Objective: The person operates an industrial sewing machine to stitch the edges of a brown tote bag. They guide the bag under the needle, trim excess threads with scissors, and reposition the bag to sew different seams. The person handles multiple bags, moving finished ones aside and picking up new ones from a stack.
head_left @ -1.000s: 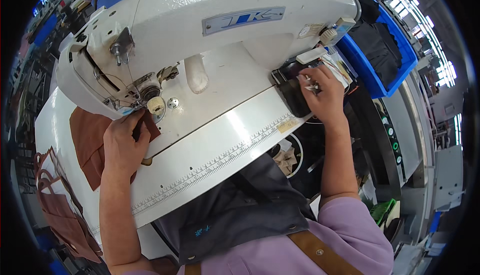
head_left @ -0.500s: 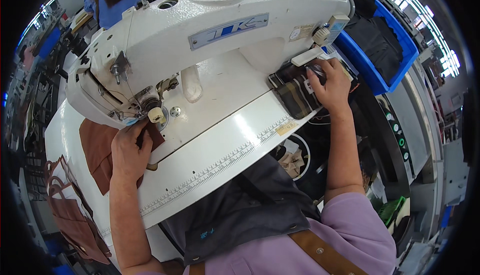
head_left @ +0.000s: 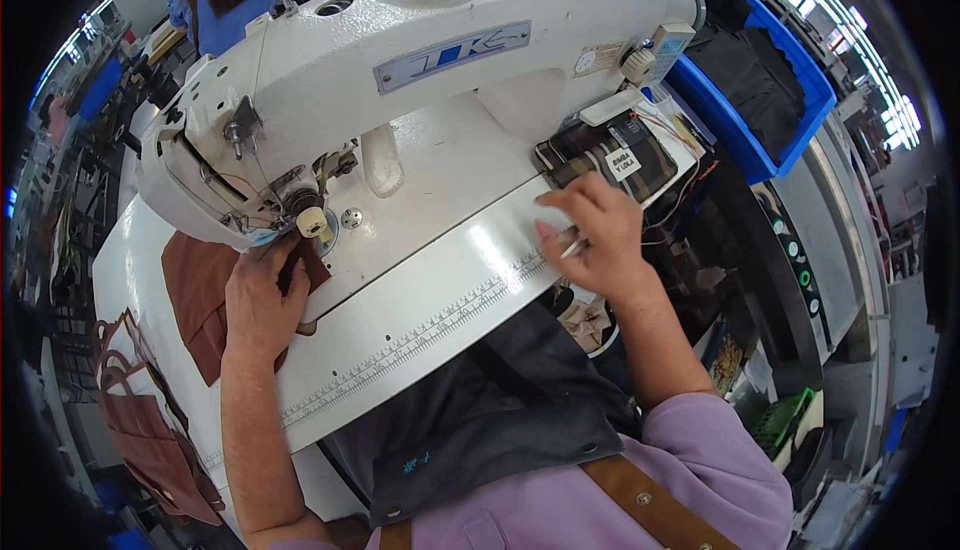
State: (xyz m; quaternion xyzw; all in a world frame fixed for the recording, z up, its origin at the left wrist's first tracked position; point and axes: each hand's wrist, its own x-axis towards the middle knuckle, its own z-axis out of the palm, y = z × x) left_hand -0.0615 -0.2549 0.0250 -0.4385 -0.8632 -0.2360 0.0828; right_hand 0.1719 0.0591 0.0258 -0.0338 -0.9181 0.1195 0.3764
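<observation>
My left hand (head_left: 258,300) holds a folded brown leather-like piece (head_left: 195,285) on the machine bed, fingers bent at its edge. The fingertips are close to the needle area of a white sewing machine (head_left: 300,90), partly hidden behind a cream round knob (head_left: 312,223). My right hand (head_left: 600,235) hovers over the front edge of the bed with fingers curled. A small silvery pointed tool (head_left: 573,247) sticks out of it; its kind is unclear. Just beyond that hand lies a dark plaid pouch (head_left: 585,165) with a white label (head_left: 622,163).
Brown bag parts with handles (head_left: 140,410) hang over the left edge. A printed ruler strip (head_left: 420,350) runs along the front. Dark material fills a blue crate (head_left: 815,100) at the right. A person in blue (head_left: 215,0) is at the far left.
My right hand has left the plaid pouch and come down and left with the silvery tool, uncovering the label. My left hand has stayed on the brown piece.
</observation>
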